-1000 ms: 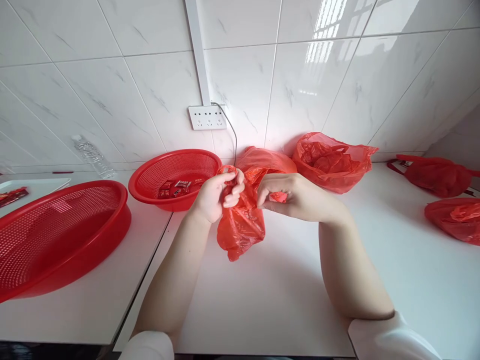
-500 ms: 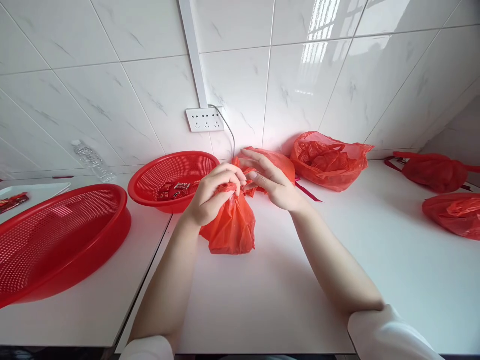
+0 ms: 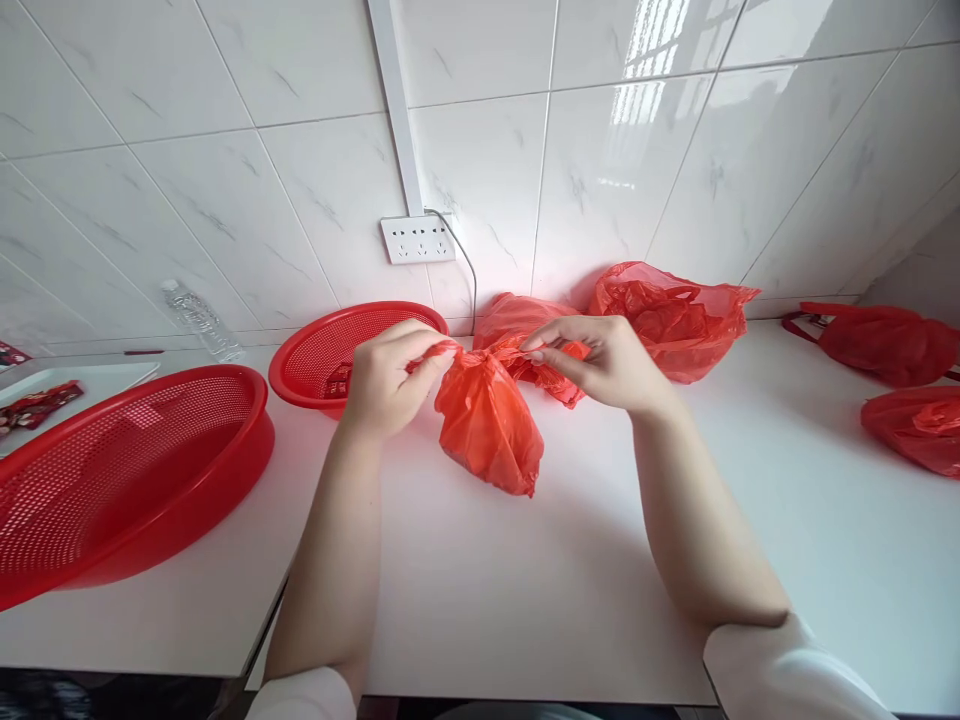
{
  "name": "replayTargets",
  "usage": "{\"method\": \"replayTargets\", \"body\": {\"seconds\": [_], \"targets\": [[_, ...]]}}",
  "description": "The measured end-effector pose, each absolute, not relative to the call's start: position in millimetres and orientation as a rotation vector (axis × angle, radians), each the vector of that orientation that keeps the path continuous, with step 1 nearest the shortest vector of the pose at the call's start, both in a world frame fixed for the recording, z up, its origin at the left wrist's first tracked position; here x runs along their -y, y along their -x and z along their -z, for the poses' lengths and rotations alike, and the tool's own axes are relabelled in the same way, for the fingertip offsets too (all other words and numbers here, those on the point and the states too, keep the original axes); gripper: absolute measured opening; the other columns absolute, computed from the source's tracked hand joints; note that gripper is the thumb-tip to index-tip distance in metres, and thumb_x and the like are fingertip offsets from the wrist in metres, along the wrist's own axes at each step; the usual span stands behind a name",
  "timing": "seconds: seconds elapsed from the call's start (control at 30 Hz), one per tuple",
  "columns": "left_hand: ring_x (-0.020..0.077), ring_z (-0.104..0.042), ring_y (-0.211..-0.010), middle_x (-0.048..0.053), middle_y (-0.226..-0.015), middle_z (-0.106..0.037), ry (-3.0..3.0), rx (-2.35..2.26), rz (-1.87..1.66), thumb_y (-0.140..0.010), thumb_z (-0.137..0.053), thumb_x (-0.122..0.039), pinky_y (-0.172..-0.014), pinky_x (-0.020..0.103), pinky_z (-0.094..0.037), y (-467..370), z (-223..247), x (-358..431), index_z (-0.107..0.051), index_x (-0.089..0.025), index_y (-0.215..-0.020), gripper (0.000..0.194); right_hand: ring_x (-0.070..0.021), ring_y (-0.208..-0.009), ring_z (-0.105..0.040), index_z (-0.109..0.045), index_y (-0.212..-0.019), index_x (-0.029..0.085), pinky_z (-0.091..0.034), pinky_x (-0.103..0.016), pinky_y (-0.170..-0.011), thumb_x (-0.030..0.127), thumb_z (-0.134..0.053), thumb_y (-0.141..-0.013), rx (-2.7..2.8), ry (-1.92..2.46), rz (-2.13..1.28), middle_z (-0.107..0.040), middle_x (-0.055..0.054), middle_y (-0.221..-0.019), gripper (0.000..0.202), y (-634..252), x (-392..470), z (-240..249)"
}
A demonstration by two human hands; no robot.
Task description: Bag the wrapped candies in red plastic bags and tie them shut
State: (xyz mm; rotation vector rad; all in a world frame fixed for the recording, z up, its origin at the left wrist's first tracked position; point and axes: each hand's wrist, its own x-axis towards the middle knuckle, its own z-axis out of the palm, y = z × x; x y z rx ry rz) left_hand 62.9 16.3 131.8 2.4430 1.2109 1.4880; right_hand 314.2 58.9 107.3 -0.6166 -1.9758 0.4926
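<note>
A filled red plastic bag [image 3: 491, 425] stands in front of me on the white table, its body tilted with the lower end to the right. My left hand [image 3: 394, 375] pinches one twisted end at the bag's neck. On the other side, my right hand [image 3: 604, 360] pinches the opposite end between thumb and fingertips. The two ends are drawn apart, and the neck between them is gathered tight. What lies inside the bag is hidden. Just behind it another red plastic bag [image 3: 517, 312] rests near the wall.
A red basket [image 3: 300, 350] with small packets stands behind my left hand. To its left are a larger red basket [image 3: 255, 420], a clear bottle [image 3: 202, 322] and a white tray [image 3: 120, 376]. More red bags [image 3: 675, 310] lie right. A socket strip [image 3: 418, 240] is on the wall.
My hands were close together at the bag's neck and have moved apart, left and right, each pulling an end. The bag has tilted, its bottom swinging rightward. The view has shifted slightly.
</note>
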Motion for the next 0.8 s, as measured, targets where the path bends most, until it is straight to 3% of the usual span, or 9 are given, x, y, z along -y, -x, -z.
{"method": "replayTargets", "body": {"seconds": [0.17,0.33,0.43,0.67,0.8], "targets": [[0.0154,-0.058,-0.066,0.002,-0.068,-0.063,-2.273,-1.487,-1.448,-0.088,-0.060,-0.032,-0.060,0.028,-0.044,-35.5,-134.9,-18.5,-0.069,-0.020,-0.066,0.027,-0.0188,-0.082,-0.071,-0.074,-0.094,0.027,-0.059,-0.036,-0.074,0.016,-0.059,-0.090,2.053,0.696,-0.336,-0.075,-0.001,-0.091,0.018,-352.4,-65.8,-108.4],[0.0139,-0.057,-0.057,0.002,-0.062,-0.065,-1.839,-1.643,-1.530,-0.082,-0.064,-0.036,-0.057,0.027,-0.047,-6.0,-127.8,-28.1,-0.069,-0.019,-0.063,0.026,-0.0201,-0.080,-0.071,-0.074,-0.091,0.026,-0.060,-0.037,-0.072,0.022,-0.059,-0.093,2.013,0.808,-0.436,-0.074,-0.005,-0.088,0.016,-395.3,-81.7,-100.4],[0.0146,-0.058,-0.058,0.004,-0.060,-0.064,-1.767,-1.706,-1.400,-0.081,-0.065,-0.039,-0.056,0.026,-0.045,2.7,-125.2,-31.1,-0.068,-0.018,-0.061,0.029,-0.0216,-0.084,-0.072,-0.074,-0.091,0.024,-0.059,-0.037,-0.075,0.023,-0.063,-0.090,2.008,0.873,-0.517,-0.074,-0.009,-0.092,0.012,-408.9,-83.7,-99.3],[0.0208,-0.067,-0.078,0.006,-0.087,-0.074,-1.765,-1.721,-0.528,-0.082,-0.060,-0.052,-0.074,0.033,-0.053,7.5,-121.7,-36.9,-0.076,-0.021,-0.080,0.035,-0.0251,-0.097,-0.069,-0.074,-0.095,0.029,-0.058,-0.040,-0.080,0.027,-0.055,-0.091,2.257,1.324,-0.676,-0.074,-0.001,-0.101,0.019,-403.4,-71.7,-112.3],[0.0246,-0.066,-0.104,0.002,-0.110,-0.073,-1.867,-1.720,-0.356,-0.073,-0.069,-0.050,-0.086,0.033,-0.052,9.5,-114.8,-42.9,-0.073,-0.029,-0.105,0.038,-0.0247,-0.103,-0.066,-0.071,-0.107,0.028,-0.055,-0.035,-0.078,0.027,-0.051,-0.089,2.297,1.447,-0.535,-0.071,0.000,-0.115,0.027,-366.6,-67.4,-114.3]]}}
